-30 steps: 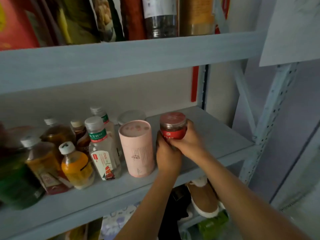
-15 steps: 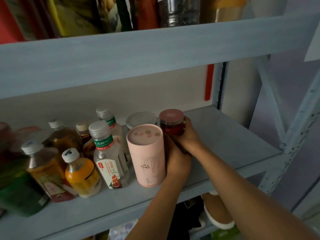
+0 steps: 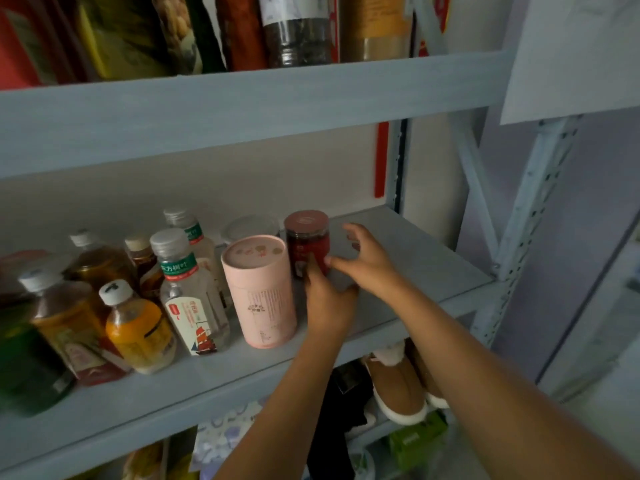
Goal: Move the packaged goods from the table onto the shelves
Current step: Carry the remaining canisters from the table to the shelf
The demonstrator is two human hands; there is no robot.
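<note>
A small jar with a red lid and red label [image 3: 307, 237] stands upright on the middle shelf [image 3: 415, 258], just behind and right of a tall pink paper canister [image 3: 259, 292]. My left hand [image 3: 327, 299] is in front of the jar, one finger raised against its label. My right hand [image 3: 367, 258] hovers just right of the jar with fingers spread, thumb near its lower edge, gripping nothing.
Several drink bottles [image 3: 138, 327] crowd the shelf's left half, with a clear-lidded tub [image 3: 249, 226] behind the canister. Bags and jars [image 3: 294, 29] fill the shelf above. Shoes [image 3: 398, 386] lie on the shelf below. Bare shelf board extends right of the jar.
Both hands held the red jar earlier and set it down behind the pink canister. Now the right hand has come off with fingers spread, and the left has slid down in front.
</note>
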